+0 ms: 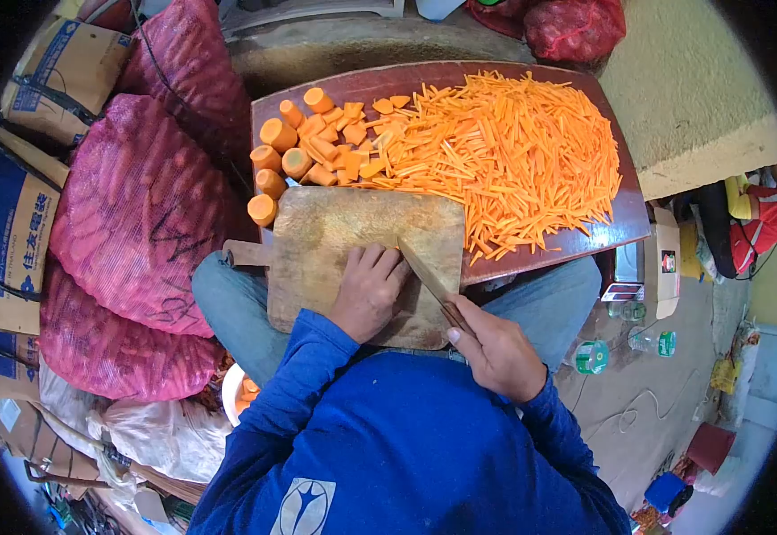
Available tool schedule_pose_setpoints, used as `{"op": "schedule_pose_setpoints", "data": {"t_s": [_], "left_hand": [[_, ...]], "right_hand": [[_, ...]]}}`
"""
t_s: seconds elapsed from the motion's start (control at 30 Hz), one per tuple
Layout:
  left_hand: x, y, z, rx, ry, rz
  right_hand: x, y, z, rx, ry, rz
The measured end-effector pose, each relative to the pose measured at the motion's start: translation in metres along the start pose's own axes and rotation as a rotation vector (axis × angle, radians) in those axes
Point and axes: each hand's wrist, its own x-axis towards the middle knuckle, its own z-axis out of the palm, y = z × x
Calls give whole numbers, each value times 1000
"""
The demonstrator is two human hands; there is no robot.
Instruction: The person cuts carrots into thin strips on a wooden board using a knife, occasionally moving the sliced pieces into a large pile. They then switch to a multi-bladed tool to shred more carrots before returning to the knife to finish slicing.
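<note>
A worn wooden cutting board (317, 223) with a handle at its left lies across my lap and the table edge. My left hand (371, 294) rests on it with curled fingers pressed down beside the blade; what lies under them, if anything, is hidden. In my right hand (500, 352) is the wooden handle of a knife (424, 271), its blade slanting up and left over the board. Beyond the board, carrot chunks (279, 135) sit at the table's left, and a big heap of carrot sticks (513, 160) covers its middle and right.
The dark red table (616, 239) stands ahead of me. Pink mesh sacks (134, 214) and cardboard boxes (9, 223) crowd the left. A white bucket (231, 397) with carrot pieces is by my left side. Plastic bottles (591, 357) and a scale (625, 272) are at the right.
</note>
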Motion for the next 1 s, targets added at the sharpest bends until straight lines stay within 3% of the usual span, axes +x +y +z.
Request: {"op": "schedule_pose_setpoints", "data": {"t_s": [0.33, 0.4, 0.5, 0.73, 0.93, 1.0], "left_hand": [[-4, -8, 8, -4, 57, 54], [-5, -10, 10, 17, 80, 42], [-5, -10, 10, 36, 156, 53], [-9, -11, 11, -10, 124, 35], [-10, -12, 10, 8, 138, 5], [-10, -11, 11, -23, 167, 8]], "right_hand": [[36, -1, 6, -26, -73, 51], [51, 0, 9, -85, -83, -17], [44, -2, 0, -67, -107, -43], [36, -7, 3, -39, -112, 22], [44, -9, 0, -135, -96, -66], [28, -18, -11, -21, -127, -33]]}}
